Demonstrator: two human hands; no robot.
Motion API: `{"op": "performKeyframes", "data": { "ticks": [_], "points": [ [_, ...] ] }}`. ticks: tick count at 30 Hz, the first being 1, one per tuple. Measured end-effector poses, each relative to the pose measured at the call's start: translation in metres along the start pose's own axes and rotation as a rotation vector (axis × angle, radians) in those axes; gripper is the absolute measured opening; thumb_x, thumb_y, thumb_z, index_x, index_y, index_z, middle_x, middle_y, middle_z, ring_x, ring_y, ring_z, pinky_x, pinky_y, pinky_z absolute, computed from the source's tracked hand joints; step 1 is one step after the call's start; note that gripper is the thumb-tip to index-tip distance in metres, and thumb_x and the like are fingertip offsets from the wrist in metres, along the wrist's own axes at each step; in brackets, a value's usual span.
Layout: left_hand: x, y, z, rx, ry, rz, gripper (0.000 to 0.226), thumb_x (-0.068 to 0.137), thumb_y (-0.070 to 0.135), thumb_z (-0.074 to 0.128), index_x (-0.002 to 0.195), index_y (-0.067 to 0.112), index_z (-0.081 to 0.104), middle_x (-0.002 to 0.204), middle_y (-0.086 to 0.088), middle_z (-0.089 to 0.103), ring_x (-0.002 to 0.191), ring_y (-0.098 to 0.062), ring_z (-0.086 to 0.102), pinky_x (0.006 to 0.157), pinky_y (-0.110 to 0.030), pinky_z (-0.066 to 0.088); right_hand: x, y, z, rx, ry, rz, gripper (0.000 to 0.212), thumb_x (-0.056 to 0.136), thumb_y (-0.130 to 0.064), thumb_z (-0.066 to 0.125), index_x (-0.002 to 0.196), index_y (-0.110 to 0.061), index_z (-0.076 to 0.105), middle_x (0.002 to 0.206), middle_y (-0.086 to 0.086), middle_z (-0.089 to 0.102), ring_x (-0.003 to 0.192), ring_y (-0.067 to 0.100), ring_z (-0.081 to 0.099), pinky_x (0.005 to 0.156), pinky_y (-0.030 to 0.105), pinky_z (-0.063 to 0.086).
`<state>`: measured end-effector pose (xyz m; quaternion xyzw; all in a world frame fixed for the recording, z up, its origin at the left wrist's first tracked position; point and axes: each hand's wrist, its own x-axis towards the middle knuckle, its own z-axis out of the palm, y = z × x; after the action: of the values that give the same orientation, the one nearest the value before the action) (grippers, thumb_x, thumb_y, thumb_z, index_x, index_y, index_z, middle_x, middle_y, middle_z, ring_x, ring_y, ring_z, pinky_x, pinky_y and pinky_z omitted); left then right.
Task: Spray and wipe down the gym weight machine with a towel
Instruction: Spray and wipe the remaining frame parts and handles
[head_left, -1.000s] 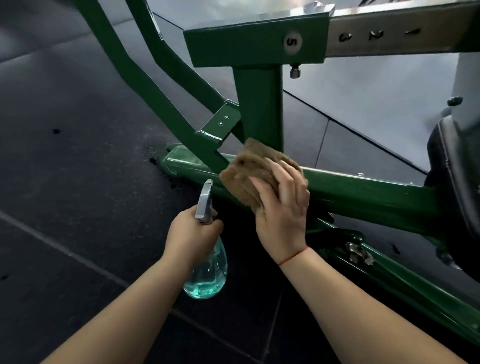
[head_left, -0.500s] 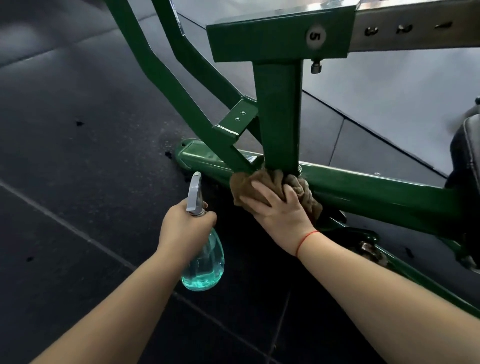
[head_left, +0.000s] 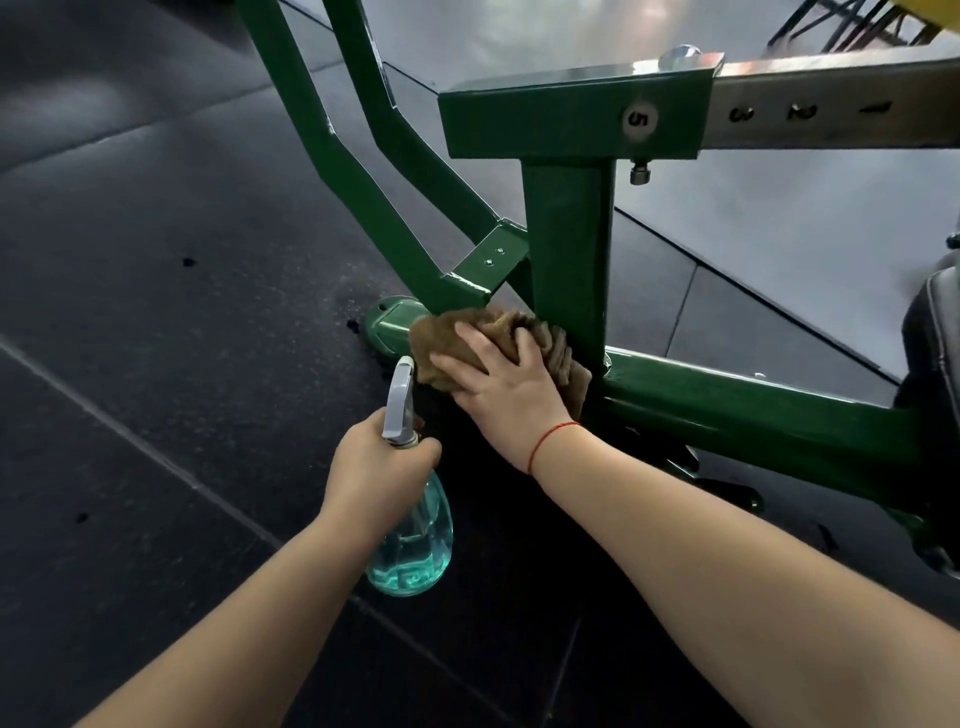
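Clear plastic spray bottle (head_left: 410, 545) with grey trigger head: lower part holds teal liquid. The left hand (head_left: 379, 478) grasps it round the neck, above the dark rubber floor (head_left: 156, 312). Brown crumpled towel (head_left: 447, 332): pressed onto the low base rail of the green steel-tube weight machine (head_left: 727, 405), just left of the green upright post (head_left: 566, 260). The right hand (head_left: 504, 384) clutches it, fingers curled into its folds. The post blocks the rail on the towel's right. Black padded seat (head_left: 935, 353): right edge. Change from 0.5 s ago: the towel has shifted left from the post's foot toward the rail's rounded end; the hold on the bottle is unchanged.
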<state>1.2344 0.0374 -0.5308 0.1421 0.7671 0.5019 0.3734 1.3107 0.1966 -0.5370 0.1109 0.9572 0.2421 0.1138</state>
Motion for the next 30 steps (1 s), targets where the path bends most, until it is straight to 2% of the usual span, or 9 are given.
{"op": "performKeyframes", "data": {
  "ticks": [6,10,13,15,18,21,24,28,30],
  "points": [
    [-0.007,-0.006,0.011,0.011,-0.076,0.001,0.009,0.082,0.007,0.065,0.086,0.015,0.063,0.066,0.000,0.052,0.055,-0.015,0.043,0.052,-0.030,0.039,-0.066,0.004,0.036,0.013,-0.275,0.007,0.037,0.103,-0.029,0.047,0.138,-0.033,0.059,0.159,-0.012,0.033,0.155,0.026,0.007,0.113,0.064,0.011],
    [-0.012,-0.006,0.018,0.038,-0.112,0.007,0.014,0.083,0.008,0.064,0.093,0.018,0.066,0.073,-0.003,0.055,0.060,-0.017,0.045,0.052,-0.028,0.040,-0.123,0.005,0.049,0.009,-0.435,0.083,0.024,0.087,-0.030,0.068,0.108,-0.038,0.078,0.130,-0.019,0.062,0.140,0.023,0.045,0.107,0.064,0.022],
    [-0.012,-0.006,0.023,0.057,-0.124,0.017,0.014,0.083,0.008,0.064,0.092,0.018,0.066,0.074,-0.003,0.056,0.059,-0.016,0.045,0.052,-0.027,0.040,-0.147,0.002,0.059,0.105,-0.558,0.120,0.042,0.101,-0.021,0.050,0.143,-0.026,0.056,0.150,-0.010,0.043,0.151,0.028,0.018,0.114,0.065,0.013],
    [-0.011,-0.007,0.027,0.061,-0.130,0.017,0.013,0.083,0.008,0.065,0.092,0.017,0.066,0.074,-0.003,0.056,0.061,-0.017,0.045,0.056,-0.030,0.041,-0.144,0.002,0.047,0.110,-0.618,0.171,0.041,0.102,-0.021,0.048,0.143,-0.024,0.054,0.148,-0.005,0.043,0.148,0.032,0.015,0.115,0.062,0.013],
    [-0.011,-0.006,0.033,0.063,-0.148,0.019,0.013,0.083,0.008,0.065,0.092,0.017,0.066,0.074,-0.004,0.056,0.063,-0.018,0.046,0.056,-0.031,0.041,-0.131,0.013,0.010,0.165,-0.623,0.282,0.029,0.096,-0.023,0.055,0.123,-0.024,0.063,0.128,-0.006,0.055,0.136,0.031,0.029,0.109,0.057,0.025],
    [-0.011,-0.004,0.041,0.069,-0.166,0.034,0.013,0.083,0.008,0.066,0.092,0.017,0.065,0.075,-0.004,0.057,0.065,-0.018,0.049,0.058,-0.031,0.042,-0.127,0.031,-0.012,0.223,-0.419,0.347,0.019,0.091,-0.021,0.057,0.106,-0.029,0.067,0.113,-0.013,0.056,0.125,0.026,0.036,0.093,0.045,0.026],
    [-0.012,-0.003,0.048,0.078,-0.179,0.046,0.012,0.083,0.009,0.067,0.091,0.018,0.065,0.076,-0.005,0.059,0.065,-0.017,0.050,0.059,-0.032,0.043,-0.125,0.031,-0.013,0.179,-0.290,0.316,0.026,0.094,-0.022,0.056,0.116,-0.032,0.068,0.129,-0.010,0.049,0.133,0.030,0.028,0.098,0.049,0.024],
    [-0.017,-0.005,0.053,0.078,-0.202,0.051,0.014,0.084,0.009,0.066,0.092,0.019,0.065,0.076,-0.005,0.059,0.065,-0.017,0.050,0.060,-0.033,0.044,-0.143,0.026,0.014,0.121,-0.455,0.198,0.040,0.098,-0.020,0.057,0.137,-0.027,0.057,0.158,-0.003,0.017,0.143,0.038,0.007,0.106,0.065,0.023],
    [-0.020,-0.006,0.054,0.083,-0.211,0.053,0.014,0.084,0.009,0.066,0.093,0.020,0.065,0.077,-0.005,0.060,0.066,-0.018,0.050,0.061,-0.034,0.044,-0.158,0.026,0.022,0.108,-0.486,0.163,0.038,0.098,-0.021,0.055,0.135,-0.025,0.060,0.157,-0.004,0.024,0.138,0.037,0.008,0.103,0.065,0.028]
  ]
}}
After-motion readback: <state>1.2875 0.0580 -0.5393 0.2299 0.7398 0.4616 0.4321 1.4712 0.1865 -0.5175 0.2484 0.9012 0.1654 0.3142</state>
